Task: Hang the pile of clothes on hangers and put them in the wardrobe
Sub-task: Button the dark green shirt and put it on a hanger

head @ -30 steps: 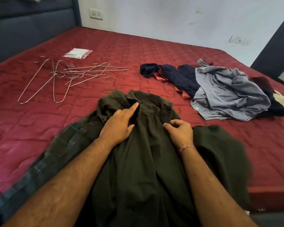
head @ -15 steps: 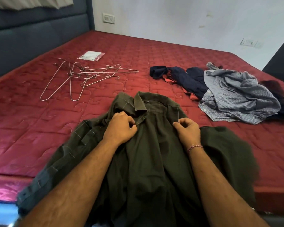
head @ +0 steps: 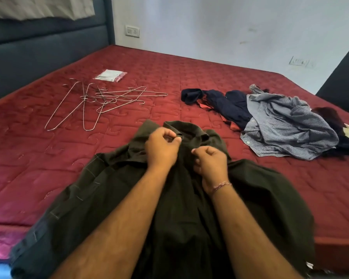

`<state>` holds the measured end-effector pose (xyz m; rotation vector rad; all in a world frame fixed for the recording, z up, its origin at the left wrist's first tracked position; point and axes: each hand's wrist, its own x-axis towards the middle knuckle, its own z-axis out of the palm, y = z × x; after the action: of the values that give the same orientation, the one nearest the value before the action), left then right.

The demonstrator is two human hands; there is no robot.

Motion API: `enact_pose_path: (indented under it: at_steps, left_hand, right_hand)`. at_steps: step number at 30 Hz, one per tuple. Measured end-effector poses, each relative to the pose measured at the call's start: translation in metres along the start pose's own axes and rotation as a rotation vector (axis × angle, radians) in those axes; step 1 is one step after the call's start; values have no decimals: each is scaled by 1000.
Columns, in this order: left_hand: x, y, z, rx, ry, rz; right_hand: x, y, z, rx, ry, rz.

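The dark olive-green collared cotton shirt (head: 181,198) lies front-up on the near edge of the bed, its collar pointing away and its hem hanging over the side toward the person. A second ago the left hand (head: 161,148) lay with a finger stretched along the placket; now its fingers have curled and pinch the fabric just below the collar, while the right hand (head: 209,164), with a thin thread band at the wrist, has slid inward to pinch the opposite edge, so the two hands sit close together. This likely means the top button is being worked, a step before a hanger goes in. The cloth looks soft and matte, with faint pale check lines on the left sleeve. To the far left a tangle of thin silver wire hangers (head: 101,101) rests well apart from the shirt, with a small clear plastic packet (head: 110,75) beyond it. To the right lies the crumpled pile of clothes (head: 280,125), navy and grey-checked. All sit on the maroon quilted satin mattress (head: 48,168), glossy and stitched in curls.
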<state>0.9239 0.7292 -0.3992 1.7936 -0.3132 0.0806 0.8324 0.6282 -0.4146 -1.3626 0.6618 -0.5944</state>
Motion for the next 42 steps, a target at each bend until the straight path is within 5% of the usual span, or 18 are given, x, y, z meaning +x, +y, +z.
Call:
enact_pose_path:
  at_steps: [12,23,42]
  left_hand:
    - [-42,-50,11,-360,-215,-161]
    - [-48,-49,10,-209,-43,-40]
    - [-47,-48,6,-286,-132,-50]
  right_hand:
    - [-13,40,5,-16,47,-28]
    - [-13,46,-1,-145,151,-203]
    - [-23,38,-2,-327,23,-322]
